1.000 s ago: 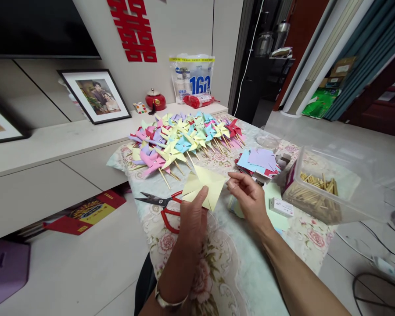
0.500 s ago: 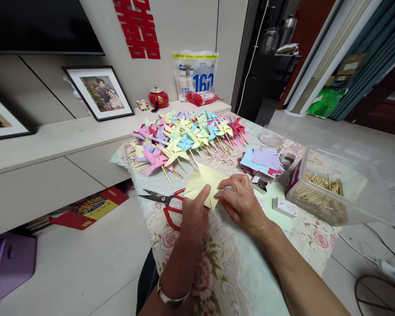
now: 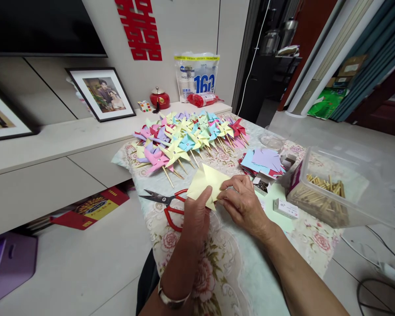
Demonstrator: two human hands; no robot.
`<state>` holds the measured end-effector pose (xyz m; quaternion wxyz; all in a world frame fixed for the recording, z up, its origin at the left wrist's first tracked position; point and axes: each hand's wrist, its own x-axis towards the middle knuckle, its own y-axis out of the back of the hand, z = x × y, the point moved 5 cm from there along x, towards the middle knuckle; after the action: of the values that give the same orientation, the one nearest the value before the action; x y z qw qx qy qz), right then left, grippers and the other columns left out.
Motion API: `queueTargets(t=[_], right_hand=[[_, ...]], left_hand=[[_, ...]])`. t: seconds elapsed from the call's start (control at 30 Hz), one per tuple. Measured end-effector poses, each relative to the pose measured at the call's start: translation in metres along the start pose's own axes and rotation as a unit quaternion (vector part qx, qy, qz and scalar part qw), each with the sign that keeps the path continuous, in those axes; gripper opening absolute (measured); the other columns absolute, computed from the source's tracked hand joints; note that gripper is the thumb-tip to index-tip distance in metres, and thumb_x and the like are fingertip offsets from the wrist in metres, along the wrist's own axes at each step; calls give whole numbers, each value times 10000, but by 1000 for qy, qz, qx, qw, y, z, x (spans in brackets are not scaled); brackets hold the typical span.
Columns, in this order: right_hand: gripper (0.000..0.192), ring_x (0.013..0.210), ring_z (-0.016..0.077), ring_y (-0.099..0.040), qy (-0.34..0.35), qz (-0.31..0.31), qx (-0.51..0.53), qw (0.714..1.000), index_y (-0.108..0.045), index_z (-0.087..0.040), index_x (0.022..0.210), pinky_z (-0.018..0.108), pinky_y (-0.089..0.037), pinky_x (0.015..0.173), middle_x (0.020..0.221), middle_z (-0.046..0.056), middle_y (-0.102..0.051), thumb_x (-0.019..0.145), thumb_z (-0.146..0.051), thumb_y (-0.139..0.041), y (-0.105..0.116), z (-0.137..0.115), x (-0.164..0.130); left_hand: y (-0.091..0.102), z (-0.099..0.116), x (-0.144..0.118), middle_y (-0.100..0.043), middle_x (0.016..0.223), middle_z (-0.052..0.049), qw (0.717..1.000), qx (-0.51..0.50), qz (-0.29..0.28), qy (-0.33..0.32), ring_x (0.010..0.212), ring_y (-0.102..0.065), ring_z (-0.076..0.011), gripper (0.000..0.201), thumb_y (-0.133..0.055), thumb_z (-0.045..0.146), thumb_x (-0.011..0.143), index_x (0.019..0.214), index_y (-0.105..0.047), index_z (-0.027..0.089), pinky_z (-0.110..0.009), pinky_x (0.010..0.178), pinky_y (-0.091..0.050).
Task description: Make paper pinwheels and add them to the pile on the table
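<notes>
Across the flower-patterned surface [image 3: 230, 272], paper pinwheels [image 3: 187, 142] are lying massed toward the pale cabinet [image 3: 59, 140], and I'm holding the yellow paper [image 3: 206, 177] in front of them, beside the red-handled scissors [image 3: 166, 200]. My left hand [image 3: 197, 215] is clamping the paper's near edge in a closed grip, thumb on top, while my right hand [image 3: 242, 202] is pinching its right side, fingertips nearly together.

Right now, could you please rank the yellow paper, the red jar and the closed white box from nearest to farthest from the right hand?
1. Yellow paper: touching the right hand.
2. Closed white box: off to the hand's right.
3. Red jar: far back, leftward, on the cabinet.
</notes>
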<state>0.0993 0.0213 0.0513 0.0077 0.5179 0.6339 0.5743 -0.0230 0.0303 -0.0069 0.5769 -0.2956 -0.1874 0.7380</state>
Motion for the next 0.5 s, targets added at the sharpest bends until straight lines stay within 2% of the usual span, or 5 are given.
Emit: queueTargets(t=[0.13, 0.23, 0.3, 0.4, 0.5], right_hand=[[136, 1007, 273, -472, 1, 0, -1, 1000, -672, -226, 869, 455, -400, 827, 1022, 82, -632, 939, -192, -561, -1, 2, -1], [118, 1014, 275, -477, 0, 2, 2, 1000, -666, -222, 884, 468, -407, 842, 1032, 83, -635, 909, -147, -579, -2, 4, -2], [186, 1021, 274, -485, 1, 11, 13, 1000, -665, -224, 926, 477, -414, 858, 1045, 81, -641, 882, -81, -554, -1, 4, -1], [277, 1029, 268, -508, -11, 65, 45, 997, -657, -231, 1046, 485, -425, 891, 1066, 79, -649, 869, -60, -531, 4, 5, -1], [224, 992, 254, -555, -100, 155, 89, 979, -639, -217, 1114, 431, -471, 835, 1059, 89, -645, 901, -185, -579, 13, 14, -4]], left_hand=[[2, -2, 2, -754, 1009, -67, 1000, -15, -3, 9, 938, -708, -262, 309, -739, 284, 728, 1024, -707, 202, -354, 777, -576], [1, -1, 1, -756, 1046, -80, 1000, -16, -10, 11, 1001, -697, -271, 316, -749, 259, 716, 1020, -708, 187, -345, 801, -576], [0, -1, 0, -756, 1068, -83, 999, -29, -5, 16, 1022, -695, -272, 335, -766, 233, 699, 1024, -704, 178, -341, 819, -575], [2, -2, 1, -762, 1060, -74, 998, -51, 13, 17, 1004, -705, -263, 379, -783, 192, 687, 1055, -693, 177, -342, 835, -577], [5, -1, 3, -766, 1054, -74, 998, -55, 39, 3, 998, -709, -262, 388, -783, 171, 685, 1061, -693, 179, -350, 833, -583]])
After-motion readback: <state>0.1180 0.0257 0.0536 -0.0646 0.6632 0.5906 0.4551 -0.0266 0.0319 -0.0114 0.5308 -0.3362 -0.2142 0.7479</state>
